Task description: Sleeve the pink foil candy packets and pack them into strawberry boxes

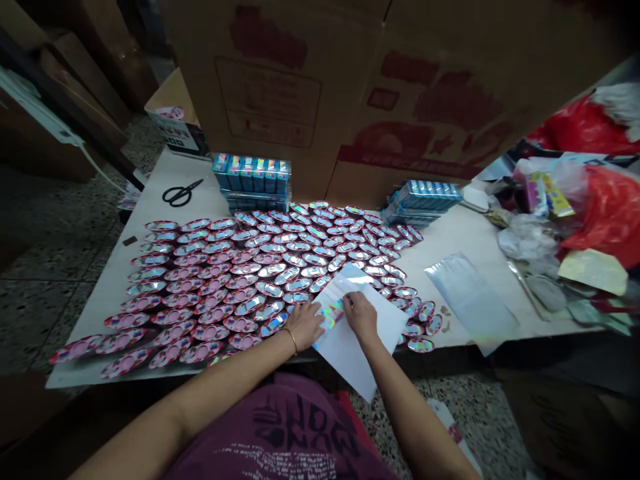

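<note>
A white sheet [380,333] with a patch of shiny, rainbow-reflecting stickers [331,312] lies tilted over the front of the rows of oval pieces. My left hand [304,327] grips the left side of this sheet, fingers bent at its edge beside the stickers. Over the middle of the sheet, my right hand [360,315] is closed in a pinch at the stickers' right side; what is between its fingertips is too small to make out. Many pink-and-red oval pieces [203,333] stand close together around the sheet, several with shiny silver tops [270,289].
Black scissors [181,193] lie at the back left. Stacks of blue boxes [253,177] and more blue boxes [425,197] stand before a large carton [325,100]. Clear plastic sheets [473,297] and a pile of bags [605,213] are at right.
</note>
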A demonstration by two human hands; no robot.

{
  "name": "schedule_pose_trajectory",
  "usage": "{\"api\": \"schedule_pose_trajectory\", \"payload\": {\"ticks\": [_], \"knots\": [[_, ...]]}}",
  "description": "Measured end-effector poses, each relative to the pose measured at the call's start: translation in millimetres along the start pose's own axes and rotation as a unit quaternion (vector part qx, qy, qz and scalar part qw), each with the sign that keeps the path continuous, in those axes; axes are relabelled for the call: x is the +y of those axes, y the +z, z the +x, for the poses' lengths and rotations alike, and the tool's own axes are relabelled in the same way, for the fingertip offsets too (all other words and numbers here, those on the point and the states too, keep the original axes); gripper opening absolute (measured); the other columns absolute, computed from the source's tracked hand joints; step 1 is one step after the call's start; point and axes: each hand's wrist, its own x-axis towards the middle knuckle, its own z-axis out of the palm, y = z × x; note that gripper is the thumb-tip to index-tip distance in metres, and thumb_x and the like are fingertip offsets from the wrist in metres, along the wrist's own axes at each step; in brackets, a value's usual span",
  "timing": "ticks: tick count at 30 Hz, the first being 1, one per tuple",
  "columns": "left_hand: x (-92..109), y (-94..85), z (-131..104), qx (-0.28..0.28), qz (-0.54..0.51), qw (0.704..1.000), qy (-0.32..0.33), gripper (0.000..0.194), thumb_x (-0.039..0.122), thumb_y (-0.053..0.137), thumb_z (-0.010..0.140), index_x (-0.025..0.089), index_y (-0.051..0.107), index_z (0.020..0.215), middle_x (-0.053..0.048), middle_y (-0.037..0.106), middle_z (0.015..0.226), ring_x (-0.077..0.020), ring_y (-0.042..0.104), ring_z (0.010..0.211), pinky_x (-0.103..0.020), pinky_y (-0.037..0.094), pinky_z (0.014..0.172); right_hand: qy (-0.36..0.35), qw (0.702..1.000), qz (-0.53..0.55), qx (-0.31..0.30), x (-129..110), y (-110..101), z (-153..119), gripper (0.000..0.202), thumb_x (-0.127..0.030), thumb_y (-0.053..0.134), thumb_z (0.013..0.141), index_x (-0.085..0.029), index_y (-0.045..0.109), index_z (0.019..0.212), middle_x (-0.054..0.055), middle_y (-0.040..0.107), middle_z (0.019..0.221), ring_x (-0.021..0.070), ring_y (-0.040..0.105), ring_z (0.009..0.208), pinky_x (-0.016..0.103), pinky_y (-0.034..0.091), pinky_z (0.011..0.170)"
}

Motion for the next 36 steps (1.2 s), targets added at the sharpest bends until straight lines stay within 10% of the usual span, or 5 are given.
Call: {"api": "schedule_pose_trajectory", "payload": {"ticks": [13,23,26,31,36], "knots": [[-8.2,-1.5,34.3,0.122,-0.151,0.965,-0.176,0.022,0.032,0.052,0.078,0.016,0.057,0.092,-0.008,0.055,0.095,-0.0200,0.051,0.094,-0.034,0.040,0.084,-0.222,0.961,-0.138,-0.085,9.6,-15.2,92.0,0.025,-0.025,0.042,0.084,-0.018,0.066,0.086,0.011,0.057,0.097,0.0236,0.049,0.092,0.033,0.037,0.074],[-16.8,-2.7,83.3,0.191,-0.620,0.663,-0.374,0.038,0.021,0.059,0.069,0.012,0.052,0.105,-0.004,0.062,0.081,-0.0112,0.057,0.064,-0.023,0.045,0.058,-0.052,0.898,0.407,-0.159,27.5,25.7,48.1,0.034,-0.033,0.038,0.081,-0.018,0.064,0.096,0.003,0.067,0.087,0.0198,0.059,0.084,0.031,0.046,0.075],[-12.1,-5.7,84.6,0.199,-0.631,0.673,-0.332,0.016,0.014,0.060,0.065,0.011,0.060,0.081,-0.001,0.061,0.066,-0.0106,0.055,0.059,-0.021,0.043,0.056,-0.064,0.909,0.385,-0.147,42.7,15.9,33.5,0.030,-0.029,0.041,0.077,-0.018,0.066,0.091,0.004,0.067,0.080,0.0205,0.059,0.076,0.033,0.047,0.070],[-2.3,-21.2,88.1,0.226,-0.562,0.749,-0.269,0.009,0.016,0.055,0.067,0.012,0.061,0.071,0.003,0.057,0.059,-0.0094,0.050,0.058,-0.020,0.039,0.057,-0.167,0.954,0.175,0.177,44.7,-49.8,53.7,0.032,-0.021,0.039,0.083,-0.019,0.059,0.108,0.010,0.059,0.103,0.0216,0.052,0.093,0.037,0.041,0.082],[12.9,-38.2,89.8,0.218,-0.472,0.831,-0.196,0.023,0.031,0.050,0.072,0.013,0.060,0.062,0.004,0.049,0.053,-0.0093,0.043,0.056,-0.021,0.033,0.055,-0.476,0.874,-0.069,0.072,11.1,-85.5,86.4,0.035,-0.015,0.045,0.084,-0.029,0.055,0.115,0.005,0.053,0.119,0.0221,0.045,0.102,0.035,0.037,0.081]]}}
